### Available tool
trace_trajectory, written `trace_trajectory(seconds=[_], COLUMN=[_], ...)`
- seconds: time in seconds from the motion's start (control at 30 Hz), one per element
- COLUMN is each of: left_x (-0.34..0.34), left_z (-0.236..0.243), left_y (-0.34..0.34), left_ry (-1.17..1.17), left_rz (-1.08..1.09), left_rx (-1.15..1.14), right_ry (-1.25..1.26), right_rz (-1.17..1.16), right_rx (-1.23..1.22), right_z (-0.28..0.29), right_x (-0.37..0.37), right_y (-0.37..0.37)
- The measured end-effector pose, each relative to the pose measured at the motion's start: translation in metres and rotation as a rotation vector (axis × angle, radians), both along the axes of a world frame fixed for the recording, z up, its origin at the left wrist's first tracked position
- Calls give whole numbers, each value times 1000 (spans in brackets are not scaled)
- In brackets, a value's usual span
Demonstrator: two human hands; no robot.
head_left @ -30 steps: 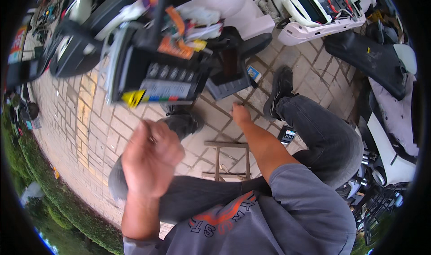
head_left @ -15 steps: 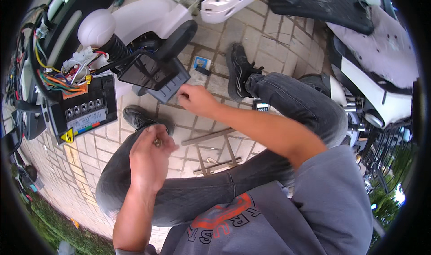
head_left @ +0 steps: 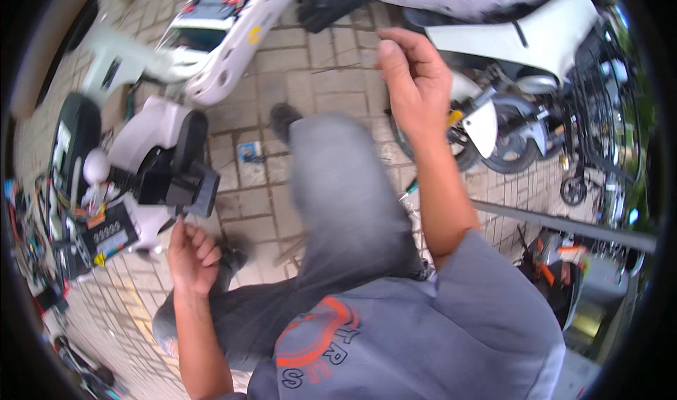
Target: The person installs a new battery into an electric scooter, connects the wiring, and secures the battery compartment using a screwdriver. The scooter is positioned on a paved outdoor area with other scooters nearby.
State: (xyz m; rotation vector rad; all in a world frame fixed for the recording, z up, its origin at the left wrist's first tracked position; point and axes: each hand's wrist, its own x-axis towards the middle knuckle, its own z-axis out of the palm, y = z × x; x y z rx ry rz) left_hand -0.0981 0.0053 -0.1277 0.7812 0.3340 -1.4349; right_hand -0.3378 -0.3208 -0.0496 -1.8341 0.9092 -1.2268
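Note:
My left hand (head_left: 192, 260) is raised with curled fingers. Its fingertips overlap the lower edge of a dark grey plastic part (head_left: 203, 195) in the picture; I cannot tell whether they touch. That part is on a partly stripped scooter, beside a black screen-like panel (head_left: 156, 188). Whatever lies within those fingers is hidden. High on the right, away from the scooter, is my right hand (head_left: 422, 83). Its thumb lies close to the bent fingers, and anything between them cannot be made out.
A black controller box (head_left: 109, 234) with coloured wires sits at the left. White body panel (head_left: 222, 69) and a dark seat-like piece (head_left: 331, 5) are at the far side. A small blue packet (head_left: 248, 152) lies on the paving. Parked scooters (head_left: 508, 128) and a metal rail (head_left: 564, 224) stand right.
The view has swung right. My right hand has left the grey part and risen to the far right; my left hand is now beside that part. My right knee is higher and blurred.

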Motion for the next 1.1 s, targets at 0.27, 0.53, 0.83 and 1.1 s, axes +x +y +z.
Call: trace_trajectory(seconds=[0.27,0.53,0.83,1.1], left_x=[5,-23,-47,-45], left_z=[-30,-34,-8,-10], left_y=[12,-2,-41,-38], left_ry=[-312,-359,-284,-248], left_rz=[50,-151,-161,-109], left_rx=[407,312,289,187], right_ry=[962,1132,1141,734], right_rz=[-57,-874,-383,-344], right_rx=[630,931,1013,1317], right_z=[-331,-412,-514,-491], right_x=[-197,-308,-313,-364], right_y=[154,82,39,64])
